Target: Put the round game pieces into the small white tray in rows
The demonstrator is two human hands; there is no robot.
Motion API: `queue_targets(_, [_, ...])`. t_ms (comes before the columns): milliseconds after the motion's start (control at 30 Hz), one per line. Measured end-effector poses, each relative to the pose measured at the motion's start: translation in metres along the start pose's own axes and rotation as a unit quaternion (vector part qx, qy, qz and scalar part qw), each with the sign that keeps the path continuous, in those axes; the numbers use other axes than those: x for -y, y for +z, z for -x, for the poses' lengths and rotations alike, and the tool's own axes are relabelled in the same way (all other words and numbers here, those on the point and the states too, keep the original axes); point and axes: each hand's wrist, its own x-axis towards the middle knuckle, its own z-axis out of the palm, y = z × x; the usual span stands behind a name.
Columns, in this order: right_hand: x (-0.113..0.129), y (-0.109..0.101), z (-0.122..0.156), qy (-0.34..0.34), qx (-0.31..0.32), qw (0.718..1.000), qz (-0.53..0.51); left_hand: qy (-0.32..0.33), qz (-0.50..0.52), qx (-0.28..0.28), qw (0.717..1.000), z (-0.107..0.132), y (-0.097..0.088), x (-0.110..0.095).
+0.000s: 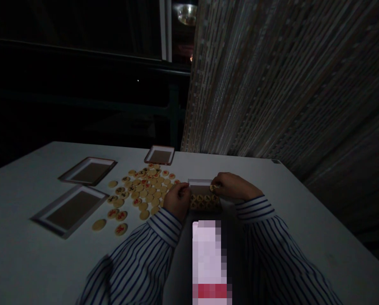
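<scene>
My right hand pinches a round wooden Chinese chess piece at the far edge of a small shallow box. Several pieces lie in rows inside the box. My left hand is curled against the box's left side, and its grip is hard to make out in the dim light. To the left spreads a loose crowd of similar pieces, marked with red or black characters, with a few lying apart from it.
Several shallow rectangular trays with brown bases lie on the white table beyond the pieces. A pixelated blurred patch sits between my forearms. A striped curtain hangs at the right, and dark window glass lies ahead.
</scene>
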Motion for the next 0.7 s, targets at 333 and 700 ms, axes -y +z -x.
queue_targets(333, [-0.0055, 0.0097, -0.0049, -0.004, 0.003, 1.000, 0.011, 0.011, -0.029, 0.020, 0.999, 0.0006, -0.0012, 0.0010])
queue_targets(700, [-0.0036, 0.0094, -0.0046, 0.013, 0.020, 1.000, 0.013, 0.017, -0.010, 0.014, 1.000, 0.0020, 0.0009, 0.0035])
